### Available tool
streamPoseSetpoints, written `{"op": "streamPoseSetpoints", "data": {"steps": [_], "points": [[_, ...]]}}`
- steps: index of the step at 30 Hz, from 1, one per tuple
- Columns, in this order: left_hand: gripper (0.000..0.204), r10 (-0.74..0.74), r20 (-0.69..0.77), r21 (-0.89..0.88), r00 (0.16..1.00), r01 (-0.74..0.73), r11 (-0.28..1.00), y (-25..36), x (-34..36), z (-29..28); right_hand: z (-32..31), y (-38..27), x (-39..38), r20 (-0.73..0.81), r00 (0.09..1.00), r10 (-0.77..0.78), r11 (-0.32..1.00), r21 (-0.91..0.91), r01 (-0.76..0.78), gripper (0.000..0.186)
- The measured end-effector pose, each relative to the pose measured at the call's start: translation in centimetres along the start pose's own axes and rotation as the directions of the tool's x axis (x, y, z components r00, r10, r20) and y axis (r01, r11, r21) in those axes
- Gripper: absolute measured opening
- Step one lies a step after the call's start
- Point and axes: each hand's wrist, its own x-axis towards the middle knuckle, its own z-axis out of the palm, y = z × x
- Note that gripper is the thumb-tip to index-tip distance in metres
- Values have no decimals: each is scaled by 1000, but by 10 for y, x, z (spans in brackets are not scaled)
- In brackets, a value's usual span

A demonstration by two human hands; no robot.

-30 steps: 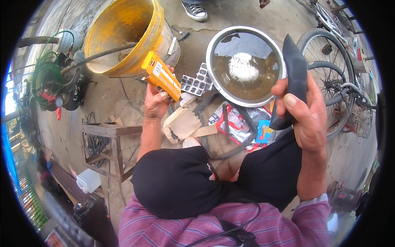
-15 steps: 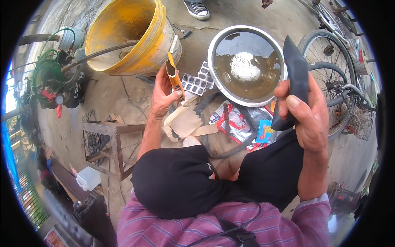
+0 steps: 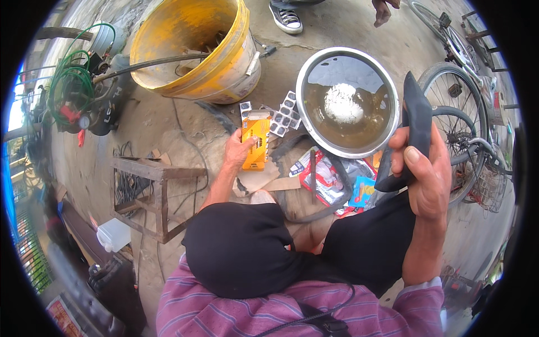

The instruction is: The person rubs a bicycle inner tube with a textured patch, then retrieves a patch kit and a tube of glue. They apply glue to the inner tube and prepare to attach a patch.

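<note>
With the right hand gripping the folded black inner tube at three o'clock, the left hand closes on the orange box at centre, seemingly mid-repair, so the next move calls for a careful one-handed grip.

We see the bare ground carrying a yellow bucket, a metal basin, patch sheets and a metal stand.

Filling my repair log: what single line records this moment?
left hand: on flat orange box | right hand: shut on folded black rubber tube | steel basin: murky water
</note>
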Motion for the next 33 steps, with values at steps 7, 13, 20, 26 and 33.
{"op": "streamPoseSetpoints", "data": {"steps": [7, 13, 20, 26, 33], "points": [[43, -144, 214, 388, 966, 51, 920, -22, -1, 15, 1, 5, 4, 10, 1000, 3, 1000, 7, -3, 59], [54, 59, -166, 673, 984, 69, 736, 7, 42, -10, 4, 5, 6, 7, 1000, 20, 1000, -1, -20, 62], [66, 396, 134, 935, 909, -249, 254, 14, 80, 10, 10, 9, 11, 25, 1000, 19, 1000, -5, -19, 65], [59, 490, 476, 840, 731, -542, -8, -5, 94, 40, 10, 14, 14, 26, 999, 35, 999, -23, -34, 64], [17, 355, 411, 883, 840, -464, 74, 1, 89, 11, 9, 12, 15, 13, 999, 43, 999, -27, -42, 63]]}}
